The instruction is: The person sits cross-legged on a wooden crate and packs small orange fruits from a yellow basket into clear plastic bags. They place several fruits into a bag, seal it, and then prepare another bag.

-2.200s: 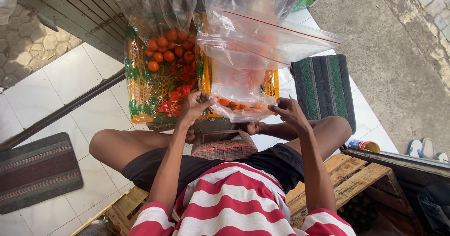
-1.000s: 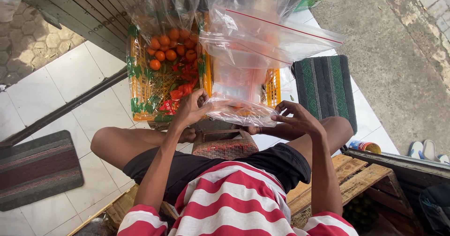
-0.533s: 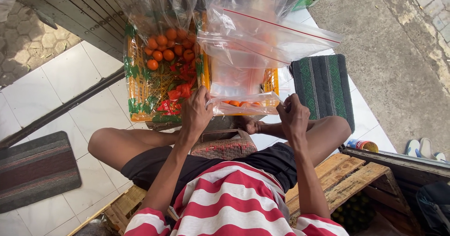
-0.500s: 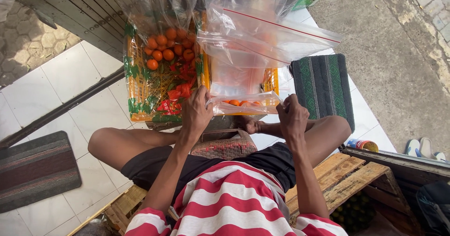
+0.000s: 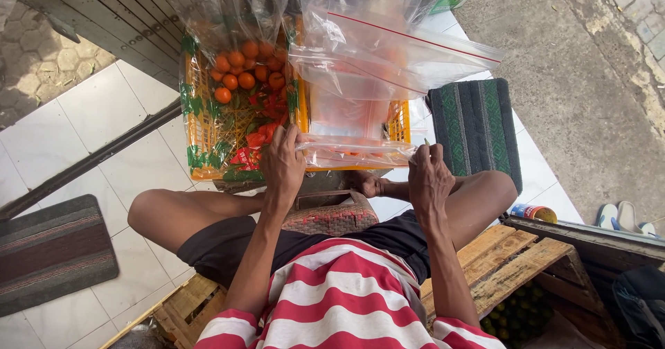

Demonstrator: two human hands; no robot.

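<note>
A: biggest thing seen is the yellow slatted plastic crate [image 5: 208,144], half filled with small round orange fruit [image 5: 242,72], glossy film draped over it.

B: yep. A clear crinkly zip bag [image 5: 357,151] is stretched flat in front of the crate, pinched at each end by the left hand [image 5: 282,165] and right hand [image 5: 429,176]. Contents are blurred.

Person, seen from above, lower centre of the frame. Short-sleeved knit shirt with broad red and white horizontal stripes [image 5: 346,300], sleeve hems at the bottom edge. Black cloth shorts [image 5: 228,252] ending above the knees. Forearms and legs bare. Left hand [image 5: 282,165] and right hand [image 5: 429,179] bare, without rings, watch or gloves.
</note>
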